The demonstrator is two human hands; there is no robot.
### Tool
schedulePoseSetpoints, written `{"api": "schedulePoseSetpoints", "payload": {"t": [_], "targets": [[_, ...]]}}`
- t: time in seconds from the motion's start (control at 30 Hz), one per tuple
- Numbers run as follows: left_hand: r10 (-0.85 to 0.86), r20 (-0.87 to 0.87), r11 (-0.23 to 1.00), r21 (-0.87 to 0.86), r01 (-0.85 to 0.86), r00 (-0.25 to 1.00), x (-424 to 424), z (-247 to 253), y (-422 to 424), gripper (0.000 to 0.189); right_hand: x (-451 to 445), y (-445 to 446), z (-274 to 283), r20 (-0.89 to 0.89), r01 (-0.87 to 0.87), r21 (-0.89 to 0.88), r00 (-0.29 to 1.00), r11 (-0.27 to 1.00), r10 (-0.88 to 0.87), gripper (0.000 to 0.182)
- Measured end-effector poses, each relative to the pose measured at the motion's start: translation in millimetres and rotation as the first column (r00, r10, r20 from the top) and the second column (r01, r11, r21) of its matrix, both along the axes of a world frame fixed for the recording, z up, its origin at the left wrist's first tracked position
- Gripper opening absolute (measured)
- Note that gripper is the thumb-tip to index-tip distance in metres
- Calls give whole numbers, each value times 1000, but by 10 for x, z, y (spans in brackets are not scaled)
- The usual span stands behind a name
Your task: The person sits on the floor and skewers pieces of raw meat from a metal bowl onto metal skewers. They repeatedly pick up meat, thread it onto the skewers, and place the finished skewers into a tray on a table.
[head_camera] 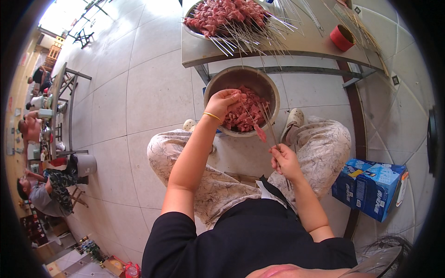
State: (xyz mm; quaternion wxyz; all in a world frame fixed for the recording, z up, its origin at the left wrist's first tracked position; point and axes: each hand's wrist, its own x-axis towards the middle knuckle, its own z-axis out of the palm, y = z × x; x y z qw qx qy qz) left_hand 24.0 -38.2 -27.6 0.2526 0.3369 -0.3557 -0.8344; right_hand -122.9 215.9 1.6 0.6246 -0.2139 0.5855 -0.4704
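A round metal basin [267, 80] stands on the floor between my feet, with cut pieces of raw meat [240, 118] in it. Over the basin's left side, my left hand [224, 100] pinches a piece of raw meat at the far end of a skewer. Several thin metal skewers [270, 125] are gripped in my right hand [285, 160], in front of the basin and beside my right knee. One threaded piece of meat [260, 133] hangs on a skewer between my two hands. My left fingers partly hide the skewer's tip.
A metal-legged table [306, 45] rises just beyond the basin. It holds a bowl heaped with skewered meat [226, 17], loose skewers and a red cylindrical container [342, 37]. A blue cardboard box [368, 187] sits at my right. Other people [48, 194] are at a table far left.
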Motion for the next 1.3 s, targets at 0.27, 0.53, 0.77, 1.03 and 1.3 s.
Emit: {"api": "schedulePoseSetpoints", "payload": {"t": [0.27,0.53,0.77,1.03,1.3], "targets": [[-145,86,988,-41,149,986,0,15,18,22,-4,-40,0,48,0,13,999,1000,-1,19],[-66,38,994,93,62,997,-88,72,135,24,3,-56,-65,45,37,-9,998,999,-37,21],[26,39,996,88,-29,999,-122,-9,134,23,21,-44,-48,72,41,-22,997,999,-39,20],[91,21,982,167,-93,996,-178,43,182,17,-8,-5,-51,83,45,-22,996,999,-43,20],[124,-104,883,466,-62,987,-140,108,165,14,-7,24,-76,103,47,-18,994,999,-45,22]]}}
